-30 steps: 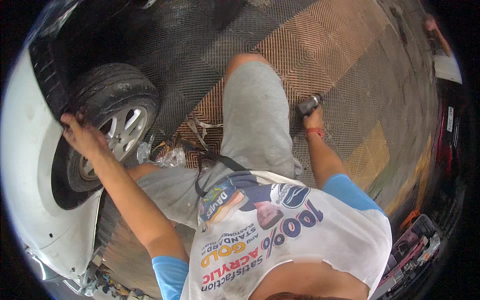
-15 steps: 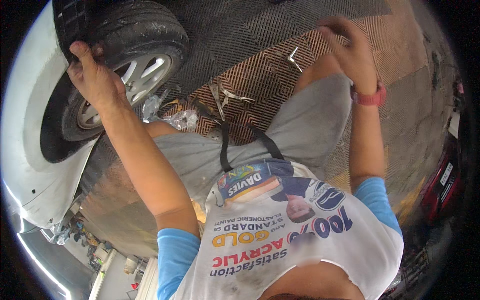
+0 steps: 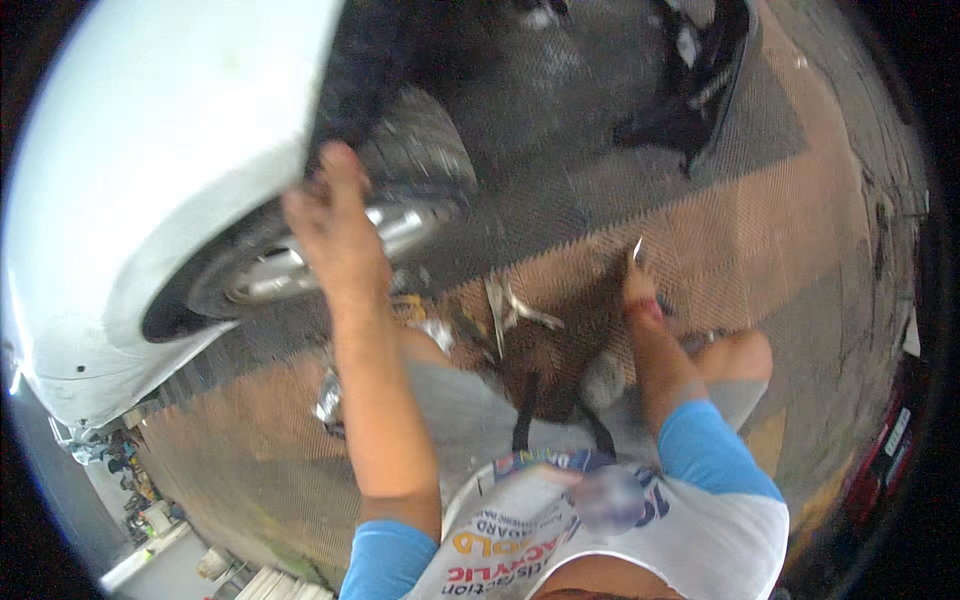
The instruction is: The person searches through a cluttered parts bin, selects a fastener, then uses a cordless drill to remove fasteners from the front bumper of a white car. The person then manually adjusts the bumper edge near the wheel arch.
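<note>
My left hand (image 3: 338, 235) is raised to the wheel-arch edge of a white car's fender (image 3: 215, 130), its fingers curled at the rim and the thumb up. Behind it stands the black-tyred wheel (image 3: 415, 230) with a silver spoked rim. At the floor, my right hand (image 3: 638, 285) closes over a small silver L-shaped metal tool (image 3: 639, 247); only the tool's bright end shows past the fingers, which are blurred. Between my arms, a silver tool with spread arms, like pliers (image 3: 515, 308), lies on the floor.
Ribbed brown and grey floor tiles (image 3: 720, 220) spread around me. Crumpled clear plastic (image 3: 435, 333) lies beside the wheel. A large black car part (image 3: 690, 110) is on the floor at the far side. Low shelves with clutter (image 3: 150, 540) stand at lower left; a red vehicle (image 3: 880, 440) is at right.
My right hand has come down from the air beside my knee onto the L-shaped tool. The view has shifted, showing more fender and the black part. My left hand stays at the arch edge.
</note>
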The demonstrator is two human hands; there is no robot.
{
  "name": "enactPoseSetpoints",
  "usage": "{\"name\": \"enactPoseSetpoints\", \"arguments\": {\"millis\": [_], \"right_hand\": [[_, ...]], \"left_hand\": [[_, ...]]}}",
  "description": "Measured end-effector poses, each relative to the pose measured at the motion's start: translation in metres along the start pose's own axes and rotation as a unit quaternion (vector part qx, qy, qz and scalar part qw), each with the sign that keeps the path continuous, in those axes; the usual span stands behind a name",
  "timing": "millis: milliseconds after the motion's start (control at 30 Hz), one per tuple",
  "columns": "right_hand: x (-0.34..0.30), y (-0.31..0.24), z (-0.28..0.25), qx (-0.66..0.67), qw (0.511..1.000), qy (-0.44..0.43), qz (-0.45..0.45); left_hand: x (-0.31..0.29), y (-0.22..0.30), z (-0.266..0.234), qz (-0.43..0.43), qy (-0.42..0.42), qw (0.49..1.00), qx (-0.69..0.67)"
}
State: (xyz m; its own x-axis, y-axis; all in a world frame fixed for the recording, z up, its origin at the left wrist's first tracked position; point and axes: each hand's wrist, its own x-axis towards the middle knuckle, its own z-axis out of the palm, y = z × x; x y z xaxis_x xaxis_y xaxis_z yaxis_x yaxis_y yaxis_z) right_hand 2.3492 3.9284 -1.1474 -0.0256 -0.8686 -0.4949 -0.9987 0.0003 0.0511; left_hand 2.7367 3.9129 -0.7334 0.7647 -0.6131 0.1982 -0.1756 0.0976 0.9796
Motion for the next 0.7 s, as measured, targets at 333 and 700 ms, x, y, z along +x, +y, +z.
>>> {"name": "enactPoseSetpoints", "arguments": {"millis": [333,700], "right_hand": [[-0.083,-0.144,-0.295,0.719,0.652,0.104,-0.217],[-0.17,-0.164,-0.517,0.424,0.709,0.391,-0.405]], "left_hand": [[-0.001,0.002,-0.001,-0.004,-0.051,0.997,-0.063],[0.002,0.0,0.0,-0.029,-0.067,0.997,-0.041]]}}
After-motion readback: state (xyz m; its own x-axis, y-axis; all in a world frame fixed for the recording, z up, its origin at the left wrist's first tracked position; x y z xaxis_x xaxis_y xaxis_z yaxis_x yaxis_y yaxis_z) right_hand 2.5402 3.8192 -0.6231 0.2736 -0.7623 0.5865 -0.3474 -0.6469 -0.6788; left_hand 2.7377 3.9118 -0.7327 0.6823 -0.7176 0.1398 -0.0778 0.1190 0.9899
